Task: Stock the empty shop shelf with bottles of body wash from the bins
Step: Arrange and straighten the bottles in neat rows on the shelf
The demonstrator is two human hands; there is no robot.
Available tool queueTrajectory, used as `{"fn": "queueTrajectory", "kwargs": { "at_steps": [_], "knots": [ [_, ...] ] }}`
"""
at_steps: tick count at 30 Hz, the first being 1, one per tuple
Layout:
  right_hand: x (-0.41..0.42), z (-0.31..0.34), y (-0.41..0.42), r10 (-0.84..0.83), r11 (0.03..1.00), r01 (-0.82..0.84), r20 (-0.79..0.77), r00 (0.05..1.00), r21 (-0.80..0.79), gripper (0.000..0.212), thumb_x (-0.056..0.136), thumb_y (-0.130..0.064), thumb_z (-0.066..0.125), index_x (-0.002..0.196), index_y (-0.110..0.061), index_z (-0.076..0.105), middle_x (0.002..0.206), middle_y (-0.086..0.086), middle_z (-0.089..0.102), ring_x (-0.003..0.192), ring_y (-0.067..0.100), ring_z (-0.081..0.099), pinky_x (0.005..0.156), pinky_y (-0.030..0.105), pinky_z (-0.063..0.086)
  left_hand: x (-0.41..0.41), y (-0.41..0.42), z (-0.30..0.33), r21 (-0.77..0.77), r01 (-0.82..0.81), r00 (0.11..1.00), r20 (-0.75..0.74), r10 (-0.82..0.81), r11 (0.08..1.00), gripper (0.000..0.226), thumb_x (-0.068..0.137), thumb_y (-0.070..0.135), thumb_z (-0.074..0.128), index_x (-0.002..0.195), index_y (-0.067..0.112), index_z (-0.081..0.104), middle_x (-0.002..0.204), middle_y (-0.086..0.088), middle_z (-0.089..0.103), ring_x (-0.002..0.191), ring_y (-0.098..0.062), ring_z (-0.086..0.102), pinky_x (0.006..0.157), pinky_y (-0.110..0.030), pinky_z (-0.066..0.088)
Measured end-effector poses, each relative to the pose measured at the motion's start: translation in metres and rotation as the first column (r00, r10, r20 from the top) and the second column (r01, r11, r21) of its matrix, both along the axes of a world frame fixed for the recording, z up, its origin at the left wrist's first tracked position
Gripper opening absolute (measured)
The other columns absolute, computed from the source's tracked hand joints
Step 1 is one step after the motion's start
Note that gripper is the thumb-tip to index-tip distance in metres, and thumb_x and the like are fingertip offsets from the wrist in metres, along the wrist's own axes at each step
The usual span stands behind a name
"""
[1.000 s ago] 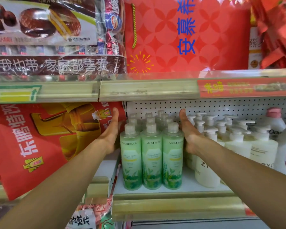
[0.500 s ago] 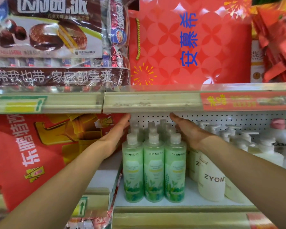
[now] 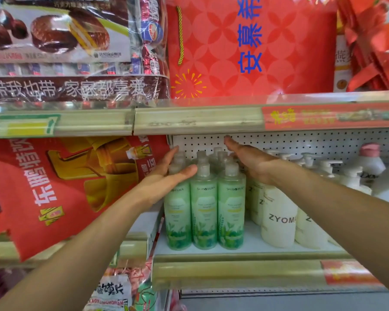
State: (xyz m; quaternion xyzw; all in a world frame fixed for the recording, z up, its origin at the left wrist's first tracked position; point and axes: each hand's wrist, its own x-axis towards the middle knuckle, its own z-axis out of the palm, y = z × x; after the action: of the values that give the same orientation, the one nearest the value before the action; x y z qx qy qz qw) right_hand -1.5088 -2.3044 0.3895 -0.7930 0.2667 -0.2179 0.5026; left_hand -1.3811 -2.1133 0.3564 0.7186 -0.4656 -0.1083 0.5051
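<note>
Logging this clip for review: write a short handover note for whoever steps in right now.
Left hand: open, flat against the left side of the green body wash bottles.
Right hand: open, fingers straight, at the block's right side by the white pump bottles.
Done: three rows of green bottles stand upright on the shelf.
Left: square up the block; bins are out of view.

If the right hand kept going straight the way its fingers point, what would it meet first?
Most likely the white pegboard back wall. The right hand reaches over the caps of the green bottles, fingers straight and aimed inward and up. Depth is unclear, so a rear bottle cap might come first.
</note>
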Motion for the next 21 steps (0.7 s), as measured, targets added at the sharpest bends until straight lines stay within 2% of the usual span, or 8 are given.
{"fn": "queueTrajectory", "kwargs": {
  "at_steps": [3, 6, 8, 10, 13, 16, 18, 21],
  "knots": [
    [-0.017, -0.014, 0.028, -0.086, 0.994, 0.095, 0.158, 0.984, -0.051, 0.079, 0.085, -0.070, 0.044, 0.149, -0.028, 0.027, 0.155, -0.003, 0.030, 0.140, 0.021, 0.032, 0.115, 0.039, 0.025, -0.015, 0.003, -0.022, -0.122, -0.131, 0.990, -0.063, 0.124, 0.984, 0.113, 0.070, 0.058, 0.074, 0.155, 0.035, 0.003, 0.160, 0.005, 0.024, 0.143, -0.014, 0.028, 0.113, -0.032, 0.030],
    [-0.038, -0.050, 0.055, -0.081, 0.983, 0.117, 0.245, 0.966, -0.139, 0.092, 0.083, -0.059, 0.061, 0.153, -0.026, 0.013, 0.157, -0.004, 0.027, 0.141, 0.017, 0.031, 0.110, 0.032, 0.031, -0.029, 0.005, -0.057, -0.206, -0.180, 0.982, -0.097, 0.163, 0.962, 0.130, 0.056, 0.059, 0.084, 0.153, 0.037, 0.001, 0.156, 0.006, 0.032, 0.141, -0.013, 0.033, 0.116, -0.039, 0.032],
    [-0.048, -0.077, 0.070, -0.062, 0.972, 0.107, 0.212, 0.975, -0.208, 0.096, 0.084, -0.047, 0.066, 0.154, -0.023, 0.005, 0.154, -0.008, 0.027, 0.140, 0.014, 0.029, 0.111, 0.028, 0.028, -0.035, 0.005, -0.081, -0.237, -0.187, 0.980, -0.110, 0.164, 0.954, 0.120, 0.056, 0.048, 0.090, 0.148, 0.037, 0.015, 0.143, 0.013, 0.047, 0.131, -0.007, 0.046, 0.107, -0.032, 0.042],
    [-0.052, -0.101, 0.076, -0.044, 0.966, 0.092, 0.194, 0.980, -0.242, 0.086, 0.089, -0.030, 0.065, 0.152, -0.020, 0.007, 0.140, -0.013, 0.038, 0.131, 0.008, 0.037, 0.102, 0.016, 0.029, -0.037, 0.004, -0.099, -0.254, -0.183, 0.978, -0.143, 0.151, 0.950, 0.109, 0.054, 0.037, 0.093, 0.141, 0.033, 0.026, 0.127, 0.020, 0.057, 0.117, 0.002, 0.055, 0.098, -0.024, 0.047],
    [-0.054, -0.127, 0.077, -0.052, 0.966, 0.100, 0.199, 0.979, -0.239, 0.079, 0.089, -0.013, 0.065, 0.149, -0.024, 0.015, 0.121, -0.020, 0.045, 0.118, 0.002, 0.046, 0.090, 0.008, 0.032, -0.033, 0.002, -0.117, -0.256, -0.177, 0.968, -0.219, 0.122, 0.950, 0.111, 0.046, 0.030, 0.096, 0.138, 0.031, 0.033, 0.121, 0.016, 0.063, 0.113, -0.001, 0.060, 0.097, -0.036, 0.052],
    [-0.052, -0.138, 0.077, -0.077, 0.950, 0.132, 0.197, 0.977, -0.285, 0.082, 0.084, -0.010, 0.070, 0.147, -0.023, 0.018, 0.118, -0.021, 0.046, 0.109, -0.004, 0.043, 0.075, -0.007, 0.028, -0.036, 0.000, -0.120, -0.235, -0.199, 0.969, -0.192, 0.155, 0.951, 0.105, 0.051, 0.015, 0.096, 0.132, 0.034, 0.033, 0.116, 0.020, 0.061, 0.109, 0.008, 0.056, 0.083, -0.013, 0.050],
    [-0.050, -0.140, 0.076, -0.102, 0.935, 0.162, 0.197, 0.975, -0.317, 0.082, 0.082, -0.009, 0.072, 0.146, -0.020, 0.021, 0.116, -0.020, 0.047, 0.106, -0.004, 0.043, 0.070, -0.010, 0.026, -0.034, -0.001, -0.118, -0.219, -0.224, 0.966, -0.175, 0.188, 0.950, 0.104, 0.051, 0.014, 0.096, 0.131, 0.034, 0.033, 0.112, 0.024, 0.059, 0.103, 0.011, 0.055, 0.076, -0.007, 0.046],
    [-0.051, -0.142, 0.073, -0.115, 0.922, 0.169, 0.171, 0.979, -0.348, 0.081, 0.081, -0.011, 0.073, 0.145, -0.018, 0.024, 0.115, -0.019, 0.048, 0.104, -0.004, 0.044, 0.073, -0.008, 0.028, -0.027, 0.000, -0.118, -0.167, -0.244, 0.959, -0.190, 0.212, 0.955, 0.110, 0.046, 0.023, 0.098, 0.136, 0.029, 0.036, 0.111, 0.022, 0.060, 0.107, -0.004, 0.059, 0.091, -0.027, 0.051]
  ]
}}
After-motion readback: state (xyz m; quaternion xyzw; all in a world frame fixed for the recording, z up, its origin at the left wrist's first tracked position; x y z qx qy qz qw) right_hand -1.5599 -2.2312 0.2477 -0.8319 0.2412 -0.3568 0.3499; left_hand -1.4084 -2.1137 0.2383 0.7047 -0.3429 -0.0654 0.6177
